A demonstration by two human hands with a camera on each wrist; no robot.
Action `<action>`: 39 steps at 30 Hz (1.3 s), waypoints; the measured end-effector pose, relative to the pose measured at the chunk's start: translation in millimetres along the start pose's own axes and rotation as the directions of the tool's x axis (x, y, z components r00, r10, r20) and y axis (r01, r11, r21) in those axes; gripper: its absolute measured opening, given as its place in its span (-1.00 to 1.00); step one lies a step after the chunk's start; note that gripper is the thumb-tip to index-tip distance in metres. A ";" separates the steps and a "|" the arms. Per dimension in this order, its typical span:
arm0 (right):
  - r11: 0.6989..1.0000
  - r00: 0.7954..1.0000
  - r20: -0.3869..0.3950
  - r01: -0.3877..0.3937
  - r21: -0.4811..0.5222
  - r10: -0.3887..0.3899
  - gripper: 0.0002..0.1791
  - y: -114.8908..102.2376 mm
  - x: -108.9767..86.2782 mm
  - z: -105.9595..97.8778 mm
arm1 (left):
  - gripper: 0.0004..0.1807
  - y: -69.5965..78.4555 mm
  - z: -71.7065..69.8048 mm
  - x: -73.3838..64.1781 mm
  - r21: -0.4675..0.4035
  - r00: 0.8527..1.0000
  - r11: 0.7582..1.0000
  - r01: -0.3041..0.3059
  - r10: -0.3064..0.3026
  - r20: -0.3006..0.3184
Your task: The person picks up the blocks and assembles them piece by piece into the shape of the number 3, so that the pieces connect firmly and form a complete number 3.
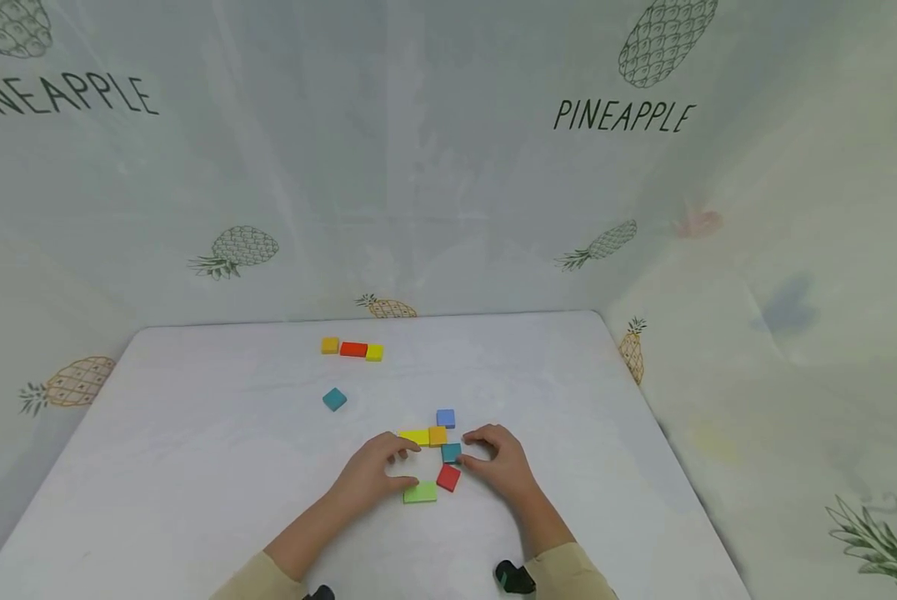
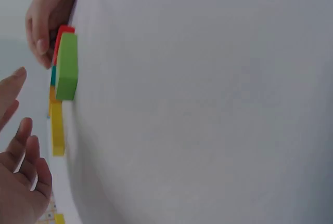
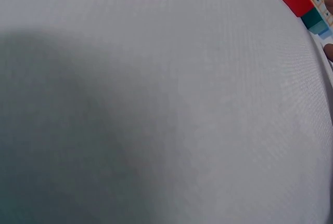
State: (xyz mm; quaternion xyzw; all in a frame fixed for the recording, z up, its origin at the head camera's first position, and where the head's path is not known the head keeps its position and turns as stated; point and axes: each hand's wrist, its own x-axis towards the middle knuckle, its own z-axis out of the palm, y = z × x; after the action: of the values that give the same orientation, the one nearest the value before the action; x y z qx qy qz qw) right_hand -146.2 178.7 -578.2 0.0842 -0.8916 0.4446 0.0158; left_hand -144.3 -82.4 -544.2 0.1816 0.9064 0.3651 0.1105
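Observation:
My left hand (image 1: 369, 472) is at the left of a loose group of blocks, thumb and fingers spread apart. Its thumb tip overlaps a light green block (image 1: 420, 492); its fingertips overlap a yellow block (image 1: 414, 437). The left wrist view shows nothing between those fingers. On the other side, my right hand (image 1: 505, 467) has thumb and fingers parted, the thumb tip right at the edge of a teal block (image 1: 452, 453). An orange block (image 1: 437, 436) adjoins the yellow one, with a blue block (image 1: 446, 418) behind. A red block (image 1: 448, 477) lies turned askew before the teal one.
Farther back on the white table (image 1: 216, 467) are an orange block (image 1: 330, 345), a red block (image 1: 353, 349) and a yellow block (image 1: 374, 352) in a row. Another teal block (image 1: 334, 399) lies alone. A pineapple-print curtain (image 1: 448, 167) hangs behind the table.

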 end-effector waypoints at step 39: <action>1.000 1.000 -0.002 0.004 0.004 -0.004 -0.68 -2.6 -2.8 -0.6 | -0.40 -105.0 -83.3 34.1 -0.019 0.950 0.991 0.129 -0.129 -0.283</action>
State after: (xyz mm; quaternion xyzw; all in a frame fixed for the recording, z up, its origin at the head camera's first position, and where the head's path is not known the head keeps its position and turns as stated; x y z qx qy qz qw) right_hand -143.0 178.1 -576.1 0.0854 -0.8906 0.4463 0.0177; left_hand -229.1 -190.2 -561.1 0.0679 0.9226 0.3796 0.0032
